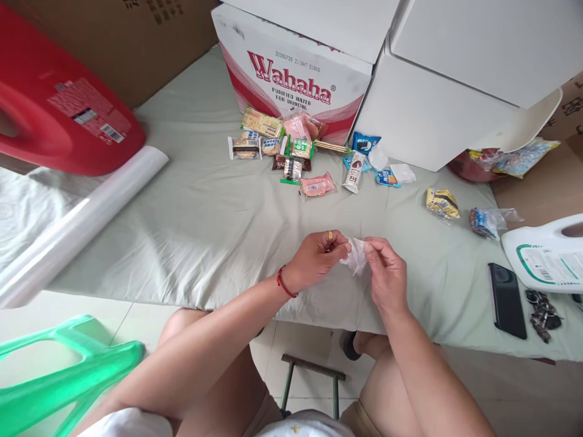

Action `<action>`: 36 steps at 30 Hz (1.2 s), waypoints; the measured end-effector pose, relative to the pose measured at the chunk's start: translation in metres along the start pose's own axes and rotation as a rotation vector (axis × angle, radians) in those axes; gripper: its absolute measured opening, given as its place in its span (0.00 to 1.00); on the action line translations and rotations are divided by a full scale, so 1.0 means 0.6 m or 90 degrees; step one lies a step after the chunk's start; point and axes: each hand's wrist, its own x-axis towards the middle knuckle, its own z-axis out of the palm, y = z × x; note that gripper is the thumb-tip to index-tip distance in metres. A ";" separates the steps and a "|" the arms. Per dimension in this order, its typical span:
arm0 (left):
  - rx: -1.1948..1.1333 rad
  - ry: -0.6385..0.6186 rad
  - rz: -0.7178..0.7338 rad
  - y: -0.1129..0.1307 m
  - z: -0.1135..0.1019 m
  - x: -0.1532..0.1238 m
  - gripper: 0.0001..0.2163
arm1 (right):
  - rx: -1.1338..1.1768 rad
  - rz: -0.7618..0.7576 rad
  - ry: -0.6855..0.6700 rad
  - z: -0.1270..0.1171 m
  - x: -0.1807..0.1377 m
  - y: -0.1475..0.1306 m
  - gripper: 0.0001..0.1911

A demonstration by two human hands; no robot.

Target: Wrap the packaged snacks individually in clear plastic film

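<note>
My left hand [324, 258] can slide over the cloth [195, 206] until it meets the plastic roll [91, 218]. Ahead, snacks [300, 147] and a big box [296, 70] block me. On my right, a phone [507, 300] and a white bottle [546, 252] are in the way.

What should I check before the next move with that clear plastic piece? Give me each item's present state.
1. Left hand pinching the clear plastic piece: ok.
2. Right hand gripping its other side: ok.
3. Plastic piece open or sealed: cannot tell; the fingers and creases hide it.
4. Snack packets apart from both hands: ok, they lie beyond them near the boxes.
5. Phone well back from the table's front edge: not ok, it lies close to it.
</note>
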 end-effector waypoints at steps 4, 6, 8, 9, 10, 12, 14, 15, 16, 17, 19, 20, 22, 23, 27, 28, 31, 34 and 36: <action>-0.062 0.020 -0.038 0.007 -0.010 0.003 0.07 | 0.167 0.113 0.130 -0.016 0.023 0.008 0.15; -0.080 0.037 -0.041 0.007 -0.015 0.008 0.07 | 0.177 0.128 0.192 -0.026 0.033 0.006 0.17; -0.071 0.039 -0.053 0.004 -0.019 0.012 0.08 | 0.172 0.157 0.201 -0.034 0.040 0.000 0.17; -0.048 0.046 -0.060 0.002 -0.020 0.013 0.09 | 0.173 0.176 0.190 -0.038 0.043 -0.004 0.17; -0.009 0.072 -0.061 0.000 -0.020 0.013 0.08 | 0.178 0.193 0.176 -0.040 0.044 -0.008 0.17; 0.101 0.175 -0.031 -0.002 -0.019 0.011 0.06 | 0.189 0.204 0.163 -0.043 0.045 -0.017 0.18; 0.203 0.274 0.052 -0.002 -0.015 0.005 0.06 | 0.195 0.195 0.158 -0.043 0.042 -0.026 0.18; 0.237 0.285 0.104 -0.001 -0.011 0.001 0.06 | 0.197 0.193 0.151 -0.042 0.040 -0.029 0.18; 0.261 0.266 0.155 0.000 -0.006 -0.004 0.06 | 0.199 0.195 0.139 -0.041 0.036 -0.033 0.18; 0.277 0.223 0.201 0.000 0.000 -0.009 0.06 | 0.202 0.201 0.121 -0.039 0.032 -0.036 0.18; 0.300 0.110 0.266 -0.004 0.013 -0.019 0.08 | 0.212 0.220 0.084 -0.034 0.023 -0.043 0.18; 0.308 0.064 0.282 -0.008 0.020 -0.024 0.10 | 0.221 0.229 0.071 -0.030 0.019 -0.046 0.18; 0.314 0.015 0.295 -0.018 0.032 -0.030 0.15 | 0.239 0.248 0.059 -0.022 0.010 -0.053 0.18; 0.312 0.006 0.295 -0.022 0.037 -0.033 0.16 | 0.247 0.254 0.055 -0.018 0.007 -0.057 0.18; 0.267 -0.039 0.245 -0.024 0.043 -0.038 0.11 | 0.245 0.246 0.024 -0.007 0.000 -0.067 0.19; 0.249 -0.051 0.215 -0.021 0.042 -0.039 0.11 | 0.238 0.239 0.016 -0.007 0.000 -0.069 0.19; 0.166 -0.070 0.099 -0.010 0.032 -0.035 0.14 | 0.221 0.234 -0.001 -0.016 0.008 -0.072 0.19; 0.061 -0.094 0.004 -0.003 0.018 -0.025 0.18 | 0.224 0.268 -0.022 -0.033 0.024 -0.074 0.20; 0.027 -0.102 -0.011 0.000 0.009 -0.019 0.18 | 0.231 0.296 -0.029 -0.044 0.036 -0.074 0.22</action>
